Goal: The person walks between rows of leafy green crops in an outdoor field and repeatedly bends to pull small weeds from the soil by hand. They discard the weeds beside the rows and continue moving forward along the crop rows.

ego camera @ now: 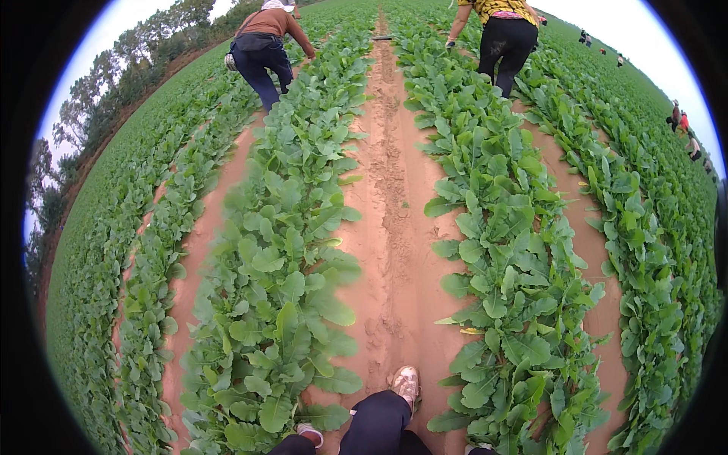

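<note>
My left hand [310, 435] shows only in part at the bottom edge, beside a dark sleeve. A pale, banded cuff or glove edge shows on it, close to the lower leaves of the left crop row [278, 352]. Only a pale sliver of my right hand [469, 449] appears at the bottom edge, near the right crop row [500, 364]. The fingers of both hands are hidden or cut off. Between the rows, my dark trouser leg [378, 424] and light-coloured shoe [406, 387] are on the reddish soil furrow [392, 273].
A bending person [267, 40] in a brown top works ahead on the left. Another person [506, 34] in a yellow patterned top stands among plants ahead on the right. A dark object [381, 38] lies across the furrow. More people [682, 125] are far right; trees [108, 85] border the left.
</note>
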A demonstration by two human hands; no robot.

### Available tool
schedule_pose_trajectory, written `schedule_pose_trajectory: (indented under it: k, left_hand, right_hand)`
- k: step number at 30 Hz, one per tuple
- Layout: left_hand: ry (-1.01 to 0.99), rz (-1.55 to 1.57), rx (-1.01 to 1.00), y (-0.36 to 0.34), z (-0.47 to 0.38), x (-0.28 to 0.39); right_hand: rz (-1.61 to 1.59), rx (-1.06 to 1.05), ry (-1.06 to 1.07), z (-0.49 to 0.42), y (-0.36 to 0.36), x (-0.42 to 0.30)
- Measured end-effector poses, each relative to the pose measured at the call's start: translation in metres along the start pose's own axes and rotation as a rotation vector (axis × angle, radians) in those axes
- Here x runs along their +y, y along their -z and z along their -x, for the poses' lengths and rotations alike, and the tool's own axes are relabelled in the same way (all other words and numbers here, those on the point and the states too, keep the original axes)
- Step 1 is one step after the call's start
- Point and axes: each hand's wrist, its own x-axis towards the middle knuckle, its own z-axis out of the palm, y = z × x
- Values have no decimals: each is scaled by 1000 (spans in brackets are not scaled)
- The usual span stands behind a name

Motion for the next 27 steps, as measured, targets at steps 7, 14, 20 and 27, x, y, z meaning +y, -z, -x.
schedule_pose_trajectory:
  k: [7, 14, 20, 27]
  left_hand:
    - [-157, -132, -166, 21, 21, -12]
    - [-261, -227, -346, 40, 49, -9]
    - [-399, -387, -423, 67, 73, 2]
    - [-183, -373, -402, 74, 66, 20]
  right_hand:
    - [22, -138, 97, 28, -26, 6]
    - [-125, -48, -22, 56, 14, 1]
    - [-239, -125, -77, 57, 31, -4]
    - [-330, -251, -124, 81, 40, 2]
